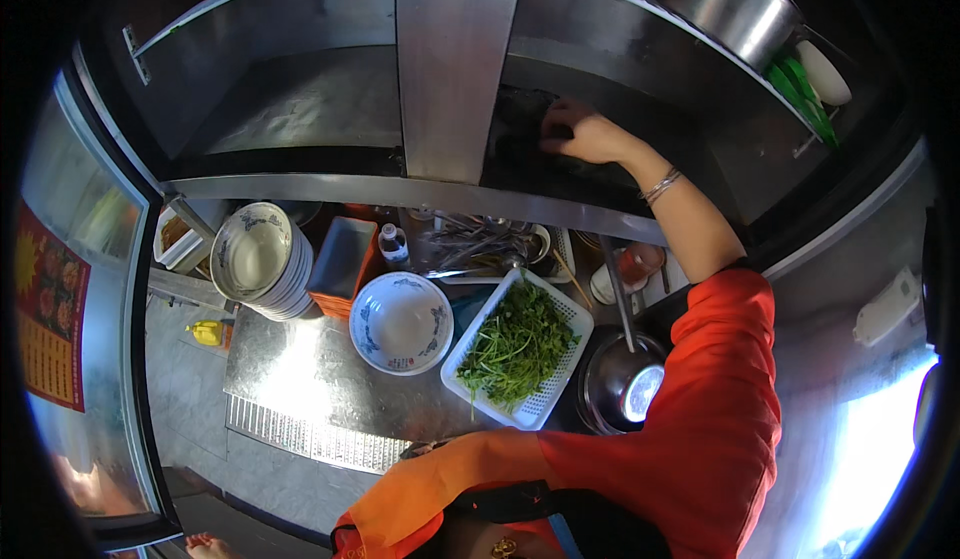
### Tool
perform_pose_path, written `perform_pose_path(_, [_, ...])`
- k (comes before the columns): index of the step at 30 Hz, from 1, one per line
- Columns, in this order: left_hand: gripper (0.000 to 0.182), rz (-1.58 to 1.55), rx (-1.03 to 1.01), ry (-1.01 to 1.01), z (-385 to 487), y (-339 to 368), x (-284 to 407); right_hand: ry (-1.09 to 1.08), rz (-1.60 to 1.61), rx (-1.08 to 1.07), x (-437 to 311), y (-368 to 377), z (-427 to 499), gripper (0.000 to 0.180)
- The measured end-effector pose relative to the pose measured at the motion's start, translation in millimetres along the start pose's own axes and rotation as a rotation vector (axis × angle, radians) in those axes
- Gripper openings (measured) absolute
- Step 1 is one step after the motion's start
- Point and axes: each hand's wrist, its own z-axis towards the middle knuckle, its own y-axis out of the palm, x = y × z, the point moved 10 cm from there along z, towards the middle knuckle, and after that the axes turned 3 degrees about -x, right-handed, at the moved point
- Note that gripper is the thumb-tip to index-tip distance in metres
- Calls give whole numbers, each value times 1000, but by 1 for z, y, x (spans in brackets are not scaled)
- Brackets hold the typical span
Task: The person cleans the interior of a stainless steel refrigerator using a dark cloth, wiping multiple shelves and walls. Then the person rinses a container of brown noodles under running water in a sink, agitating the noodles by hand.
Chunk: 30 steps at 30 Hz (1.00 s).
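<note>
My right hand (579, 133) reaches into the dark right-hand compartment (720, 154) of a steel cabinet, near its floor. Its fingers are bent and blurred; whether they hold anything is unclear in the shadow. Bracelets circle that wrist. Only part of my left hand (210, 545) shows, at the bottom left by the corner of an open glass door (112, 259); its grip is hidden. Before me, on a steel worktop (300, 364), stand a white patterned bowl (401, 323) and a white plastic basket (534, 415) of leafy green herbs (517, 341).
A tall stack of bowls (255, 251) stands left, beside stacked orange-and-grey trays (343, 259) and a small bottle (393, 245). Utensils (480, 244) lie behind the basket. Steel bowls (622, 386) sit right. A steel pillar (457, 64) divides the cabinet; a large pot (720, 4) stands on the upper shelf.
</note>
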Motion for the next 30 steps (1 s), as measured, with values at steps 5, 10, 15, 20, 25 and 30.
perform_pose_path(5, [15, -53, -2, -28, -4, -13, -20, 263, 349, 236, 53, -67, -22, 32])
perform_pose_path(10, [19, -83, 81, -86, -37, -45, -31, 489, 167, 169, 97, -104, -63, 38])
perform_pose_path(15, [25, -66, 58, -122, -54, -47, -35, 301, -291, 17, 63, -30, -60, 50])
perform_pose_path(20, [23, -36, -68, -207, -65, -16, -64, 287, 155, 263, 61, -67, -53, 42])
perform_pose_path(25, [21, -80, -150, -259, -83, 7, -87, 57, 258, -2, -14, -26, -39, 43])
perform_pose_path(30, [20, -79, -297, -322, -99, 23, -105, 161, 60, 229, -1, -49, -39, 30])
